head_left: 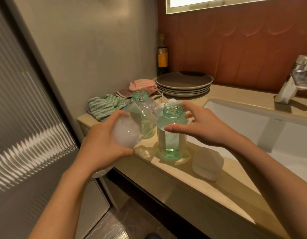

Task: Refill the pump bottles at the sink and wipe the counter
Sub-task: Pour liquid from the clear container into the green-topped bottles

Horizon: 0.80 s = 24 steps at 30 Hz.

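Here the left hand point(104, 145) is wrapped around the bottom end of a clear plastic refill bottle point(132, 125), which is tipped over so its neck slants up and to the right toward the open mouth of the near green bottle point(171, 131). The foamy white liquid sits bunched at the held end, so I judge the tilt is not yet steep enough to pour. The right hand point(201, 125) curves loosely around the near green bottle, thumb in front and fingers behind; whether it presses the glass or just brackets it I cannot tell, but its job looks to be steadying the bottle so the neck can be lined up over it.

That bottle stands upright on the worktop point(183, 180) near the front edge, beside the sink point(252, 128), with its pump off and some liquid already inside. A second green bottle point(142, 116), also uncapped, stands just behind and to the left, partly hidden by the tilted one, presumably waiting its turn.

Folded cloths point(104, 105) lie at the back left corner, handy for the wiping, beside a stack of plates point(183, 83). A pale sponge-like pad point(207, 163) rests at the sink's rim.
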{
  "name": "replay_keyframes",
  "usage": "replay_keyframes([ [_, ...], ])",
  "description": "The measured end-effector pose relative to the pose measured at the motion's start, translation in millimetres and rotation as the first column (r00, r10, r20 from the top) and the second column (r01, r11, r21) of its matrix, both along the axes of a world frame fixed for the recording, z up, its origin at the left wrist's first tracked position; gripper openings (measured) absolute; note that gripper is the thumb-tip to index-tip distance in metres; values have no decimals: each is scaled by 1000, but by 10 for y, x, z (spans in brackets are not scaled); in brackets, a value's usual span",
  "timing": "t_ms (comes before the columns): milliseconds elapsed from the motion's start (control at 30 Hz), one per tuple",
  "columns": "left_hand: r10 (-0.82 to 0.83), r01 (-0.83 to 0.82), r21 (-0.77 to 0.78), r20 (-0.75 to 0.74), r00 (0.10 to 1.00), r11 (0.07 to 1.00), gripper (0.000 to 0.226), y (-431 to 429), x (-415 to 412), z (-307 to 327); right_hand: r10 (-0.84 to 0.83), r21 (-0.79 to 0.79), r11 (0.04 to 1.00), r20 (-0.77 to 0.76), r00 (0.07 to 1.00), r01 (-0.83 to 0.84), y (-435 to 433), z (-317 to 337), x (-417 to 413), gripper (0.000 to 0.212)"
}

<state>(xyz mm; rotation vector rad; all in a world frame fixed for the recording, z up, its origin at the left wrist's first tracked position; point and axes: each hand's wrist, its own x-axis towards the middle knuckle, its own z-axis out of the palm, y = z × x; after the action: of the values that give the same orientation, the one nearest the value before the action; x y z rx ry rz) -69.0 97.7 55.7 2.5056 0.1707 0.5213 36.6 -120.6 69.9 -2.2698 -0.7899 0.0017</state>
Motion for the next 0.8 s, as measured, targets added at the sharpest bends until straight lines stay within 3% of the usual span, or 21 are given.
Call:
replay_keyframes([
  [167, 52, -8, -321, 129, 990, 947, 72, 8, -153, -322, -10, 17, 1000, -8, 1000, 10, 16, -6, -27, 92],
  [300, 105, -4, -466, 191, 976, 885, 70, 1, -278, -555, -17, 3, 1000, -21, 1000, 17, 27, -2, -17, 92],
  [567, 176, -37, -587, 181, 968, 809, 73, 2, -474, -811, -57, -42, 998, -23, 998, 56, 129, 0, 73, 83],
  [700, 182, -36, -592, 188, 965, 805, 73, 57, -506, -856, -90, -71, 994, -35, 995, 88, 239, 5, 135, 99],
  [800, 175, -29, -585, 195, 965, 811, 73, 92, -557, -871, -121, -74, 990, -23, 992, 119, 295, 1, 192, 93],
])
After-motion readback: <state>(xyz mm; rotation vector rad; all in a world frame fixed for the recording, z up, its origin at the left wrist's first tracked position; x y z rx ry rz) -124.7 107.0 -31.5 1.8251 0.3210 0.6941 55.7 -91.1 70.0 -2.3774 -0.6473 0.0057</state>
